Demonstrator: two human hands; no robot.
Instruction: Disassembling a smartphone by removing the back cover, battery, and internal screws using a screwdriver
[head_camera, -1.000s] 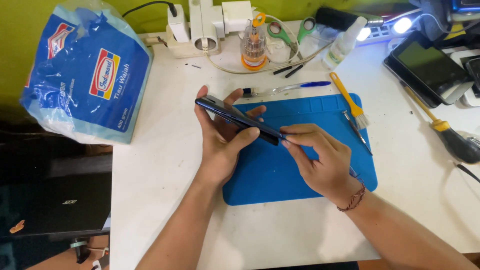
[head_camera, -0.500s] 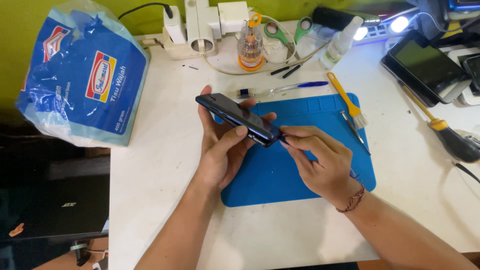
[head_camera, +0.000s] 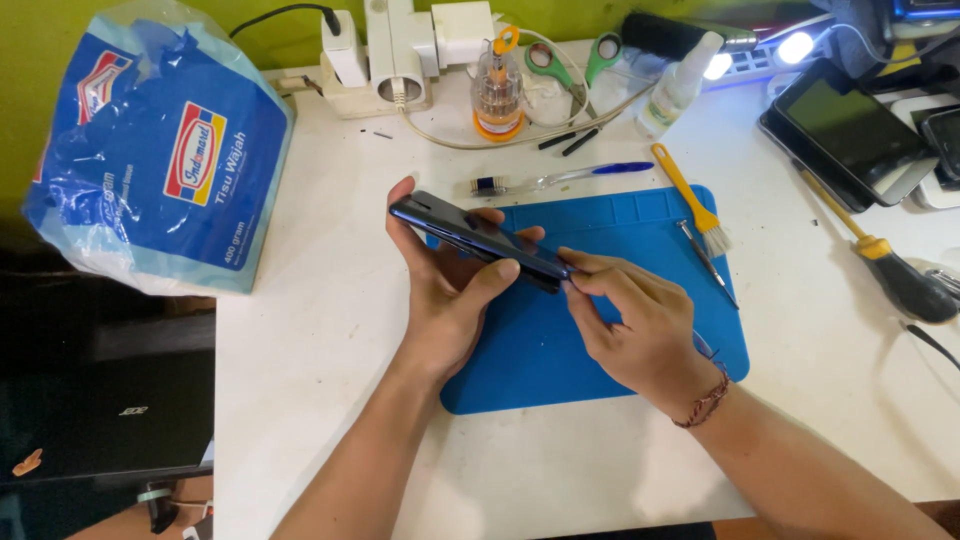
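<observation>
My left hand (head_camera: 452, 290) grips a dark blue smartphone (head_camera: 480, 238), held edge-up and tilted over the left part of a blue work mat (head_camera: 620, 340). Fingers wrap the phone from below, the thumb across its near side. My right hand (head_camera: 640, 325) pinches at the phone's lower right end with fingertips; whether a small tool sits between them I cannot tell. A braided bracelet (head_camera: 708, 398) circles my right wrist.
A blue tissue pack (head_camera: 160, 150) lies at the left. Behind the mat are a toothbrush (head_camera: 560, 178), a screwdriver-bit jar (head_camera: 497, 95), scissors (head_camera: 570, 65), a spray bottle (head_camera: 680, 85) and chargers (head_camera: 400, 50). A yellow brush (head_camera: 692, 200), tweezers (head_camera: 706, 262), screwdriver (head_camera: 890, 270) and tablet (head_camera: 845, 130) lie right.
Both hands and the phone have stayed over the mat; the phone tilted slightly and my right fingers shifted a little along its lower end.
</observation>
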